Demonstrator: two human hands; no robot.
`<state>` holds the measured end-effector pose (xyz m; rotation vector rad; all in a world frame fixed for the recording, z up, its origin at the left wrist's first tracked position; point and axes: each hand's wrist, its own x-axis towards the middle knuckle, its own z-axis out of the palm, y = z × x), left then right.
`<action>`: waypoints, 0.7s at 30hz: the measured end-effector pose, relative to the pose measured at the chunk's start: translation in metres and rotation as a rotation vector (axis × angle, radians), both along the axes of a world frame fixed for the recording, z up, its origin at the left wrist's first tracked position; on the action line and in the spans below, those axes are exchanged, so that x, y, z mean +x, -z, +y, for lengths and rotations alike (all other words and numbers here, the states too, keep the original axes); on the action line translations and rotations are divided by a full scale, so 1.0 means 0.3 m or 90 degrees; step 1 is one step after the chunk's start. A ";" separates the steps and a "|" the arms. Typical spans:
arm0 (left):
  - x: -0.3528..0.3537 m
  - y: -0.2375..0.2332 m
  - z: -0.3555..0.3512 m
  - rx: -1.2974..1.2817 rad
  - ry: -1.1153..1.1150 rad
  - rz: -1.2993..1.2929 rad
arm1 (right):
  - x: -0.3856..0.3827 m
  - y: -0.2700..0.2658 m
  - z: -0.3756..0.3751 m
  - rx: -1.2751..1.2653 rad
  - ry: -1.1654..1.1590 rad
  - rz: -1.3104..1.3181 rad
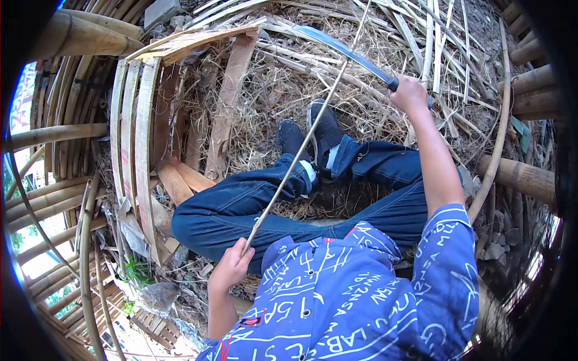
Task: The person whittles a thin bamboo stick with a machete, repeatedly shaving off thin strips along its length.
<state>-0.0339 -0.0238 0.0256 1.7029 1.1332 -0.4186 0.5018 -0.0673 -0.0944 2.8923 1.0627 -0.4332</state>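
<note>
My left hand is closed around the lower end of a long, thin bamboo strip. The strip slants up and away over my crossed legs, past my shoes and out at the top of the view. In my right hand is the black handle of a machete, fingers wrapped round it. Its long, slightly curved blade points to the upper left and crosses the bamboo strip about midway along the blade. The strip's far end lies outside the view.
A wooden slatted crate stands at my left. Split bamboo strips and fibrous shavings litter the ground ahead. Bamboo poles form walls on both sides, one thick pole reaching in at the right. A bent bamboo stick lies there too.
</note>
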 end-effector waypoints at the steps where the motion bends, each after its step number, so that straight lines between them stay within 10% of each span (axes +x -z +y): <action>1: 0.007 -0.008 0.007 -0.037 -0.036 0.004 | 0.002 0.012 0.016 0.020 0.003 0.003; 11: -0.003 0.023 0.016 -0.083 -0.083 0.015 | -0.512 0.002 -0.033 0.314 0.002 0.250; 21: 0.031 0.041 0.002 -0.026 -0.055 0.006 | -0.893 -0.171 -0.138 0.185 -0.285 0.382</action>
